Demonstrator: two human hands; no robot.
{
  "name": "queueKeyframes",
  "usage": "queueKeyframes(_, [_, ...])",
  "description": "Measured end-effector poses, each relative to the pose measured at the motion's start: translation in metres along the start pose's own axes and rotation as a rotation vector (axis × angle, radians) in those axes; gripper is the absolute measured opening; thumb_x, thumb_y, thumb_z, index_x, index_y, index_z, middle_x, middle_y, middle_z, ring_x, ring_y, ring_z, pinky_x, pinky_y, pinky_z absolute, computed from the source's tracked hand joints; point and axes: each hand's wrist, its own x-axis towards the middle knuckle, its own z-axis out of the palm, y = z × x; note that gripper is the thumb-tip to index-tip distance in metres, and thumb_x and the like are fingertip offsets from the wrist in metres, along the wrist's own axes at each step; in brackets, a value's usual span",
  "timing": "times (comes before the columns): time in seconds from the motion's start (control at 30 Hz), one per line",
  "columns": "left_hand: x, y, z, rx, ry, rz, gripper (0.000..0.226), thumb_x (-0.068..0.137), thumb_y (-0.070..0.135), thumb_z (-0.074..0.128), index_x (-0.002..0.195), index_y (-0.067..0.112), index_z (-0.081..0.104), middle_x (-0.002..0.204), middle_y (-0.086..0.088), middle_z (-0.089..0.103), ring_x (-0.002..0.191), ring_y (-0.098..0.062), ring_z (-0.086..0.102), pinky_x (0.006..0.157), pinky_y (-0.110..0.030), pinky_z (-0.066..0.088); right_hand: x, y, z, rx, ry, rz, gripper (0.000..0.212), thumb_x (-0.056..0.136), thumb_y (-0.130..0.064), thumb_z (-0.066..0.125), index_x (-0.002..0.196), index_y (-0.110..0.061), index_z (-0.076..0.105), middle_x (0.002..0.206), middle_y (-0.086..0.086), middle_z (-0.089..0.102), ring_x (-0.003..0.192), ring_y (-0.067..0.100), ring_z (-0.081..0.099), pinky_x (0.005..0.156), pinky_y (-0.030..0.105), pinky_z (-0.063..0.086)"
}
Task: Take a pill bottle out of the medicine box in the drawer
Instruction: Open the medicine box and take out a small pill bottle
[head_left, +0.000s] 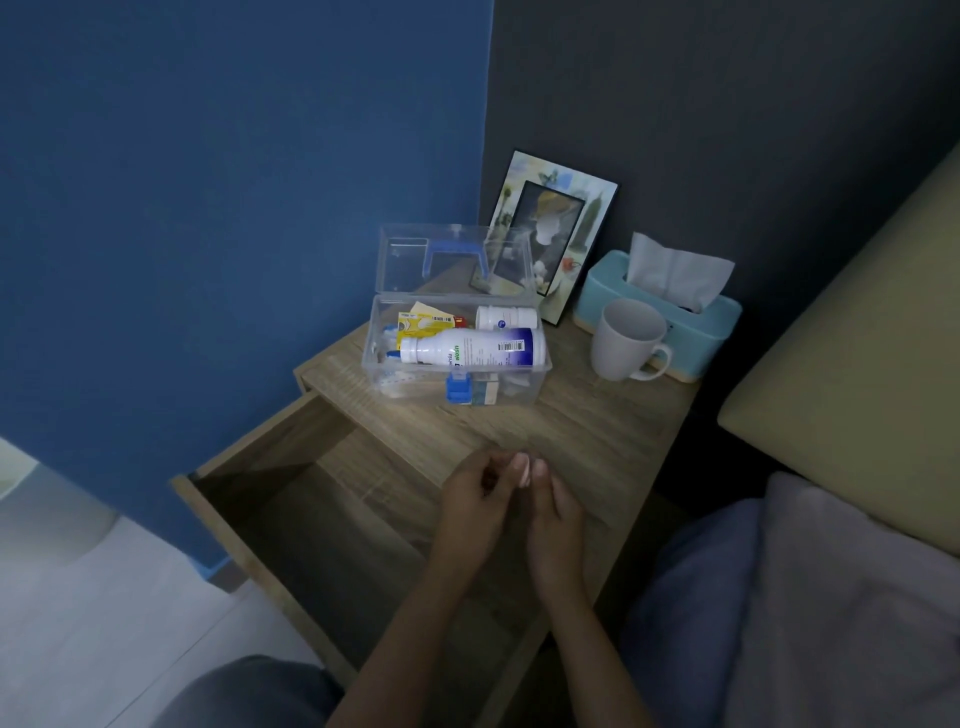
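Both hands hang together over the near edge of the counter (597, 431), just above the open drawer (311, 519). The left hand (475, 501) is loosely curled, its fingers bent inward toward the right hand (553, 512), whose fingers point up and forward with pale nails showing. The two touch or nearly touch at the fingertips. The light is dim and the fingers overlap, so I cannot tell whether anything small is pinched between them; no bottle shows in either hand.

The clear medicine box (457, 358) stands on the counter, well beyond the hands, with its lid tipped up and back so the blue handle (456, 260) faces the camera. Inside, a small white pill bottle (506, 318) lies on its side at the rear right, just behind a larger white bottle (472, 348) with a purple label, also lying flat. A yellow packet (423, 325) sits at the left rear. A blue latch (458, 388) hangs on the front wall.

To the right of the box stand a white mug (626, 340), a tissue box (660, 312) and a picture frame (553, 234) leaning on the wall.
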Motion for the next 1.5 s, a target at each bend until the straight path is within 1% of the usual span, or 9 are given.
queueKeyframes(0.1, [0.002,-0.003,0.001,0.024,0.039,-0.061,0.022,0.094,0.033,0.055,0.081,0.022,0.069,0.073,0.006,0.070,0.069,0.003,0.064,0.066,-0.011,0.047,-0.001,0.004,0.001,-0.005,-0.002,0.009,0.027,0.100,-0.018,0.044,0.103,-0.013,0.071,0.097,-0.001,0.073,0.085,-0.007,0.065,0.076,0.004,0.046])
queueKeyframes(0.23, [0.000,-0.003,0.000,-0.088,0.006,-0.053,0.013,0.091,0.020,0.061,0.100,0.020,0.070,0.092,0.011,0.071,0.087,0.001,0.066,0.078,-0.011,0.049,0.000,0.005,-0.001,-0.015,-0.013,0.010,0.030,0.101,-0.019,0.042,0.111,-0.011,0.069,0.100,-0.001,0.072,0.085,-0.010,0.065,0.076,0.003,0.046])
queueKeyframes(0.43, [0.004,-0.003,-0.001,0.031,-0.021,-0.021,0.020,0.093,0.022,0.058,0.105,0.016,0.073,0.091,0.004,0.074,0.083,0.000,0.067,0.075,-0.010,0.049,0.002,0.007,-0.002,-0.012,-0.025,0.035,0.027,0.100,-0.020,0.043,0.112,-0.015,0.067,0.100,-0.003,0.071,0.095,0.004,0.065,0.076,0.003,0.046])
queueKeyframes(0.57, [0.003,0.000,0.000,0.001,-0.059,-0.052,0.021,0.093,0.025,0.059,0.103,0.014,0.074,0.091,0.002,0.074,0.083,-0.002,0.067,0.075,-0.012,0.051,0.005,0.007,-0.005,-0.002,-0.019,0.035,0.031,0.100,-0.018,0.043,0.128,-0.015,0.057,0.120,-0.004,0.063,0.110,0.003,0.059,0.093,0.008,0.044])
queueKeyframes(0.83, [0.007,0.003,0.005,0.018,0.021,-0.198,0.020,0.090,0.031,0.060,0.075,0.023,0.070,0.069,0.009,0.070,0.059,0.010,0.062,0.056,-0.003,0.043,0.006,0.003,-0.005,0.044,-0.041,0.040,0.025,0.101,-0.016,0.040,0.109,-0.022,0.063,0.115,0.003,0.068,0.109,0.013,0.063,0.101,0.031,0.046])
queueKeyframes(1.13, [0.011,0.001,0.002,0.100,0.027,-0.293,0.034,0.090,0.041,0.056,0.076,0.015,0.073,0.067,0.000,0.071,0.058,-0.006,0.061,0.047,-0.007,0.041,0.006,0.001,-0.007,0.030,-0.057,0.023,0.025,0.100,-0.017,0.045,0.100,-0.032,0.064,0.103,-0.014,0.069,0.095,-0.008,0.064,0.089,0.014,0.048])
queueKeyframes(1.27, [0.008,0.003,0.003,0.108,-0.030,-0.292,0.035,0.094,0.044,0.048,0.080,0.023,0.072,0.067,0.008,0.070,0.064,0.000,0.064,0.055,-0.011,0.044,0.007,0.005,-0.009,0.011,-0.053,0.023,0.024,0.100,-0.016,0.042,0.106,-0.022,0.065,0.108,-0.003,0.069,0.102,0.008,0.064,0.091,0.022,0.050])
queueKeyframes(1.37, [0.005,0.005,0.002,-0.062,-0.014,-0.197,0.021,0.091,0.029,0.060,0.108,0.022,0.071,0.084,0.018,0.069,0.079,0.013,0.064,0.066,-0.001,0.045,0.008,0.007,-0.009,0.029,-0.041,0.037,0.026,0.100,-0.015,0.043,0.113,-0.014,0.065,0.112,0.005,0.069,0.108,0.017,0.064,0.096,0.032,0.048])
queueKeyframes(1.5, [0.008,0.002,-0.005,0.010,-0.108,0.003,0.032,0.085,0.016,0.069,0.116,0.023,0.069,0.104,0.006,0.068,0.096,-0.003,0.065,0.082,-0.015,0.051,0.010,0.005,-0.008,0.034,-0.020,0.036,0.025,0.100,-0.018,0.045,0.111,-0.014,0.067,0.109,0.005,0.071,0.106,0.020,0.065,0.096,0.037,0.049])
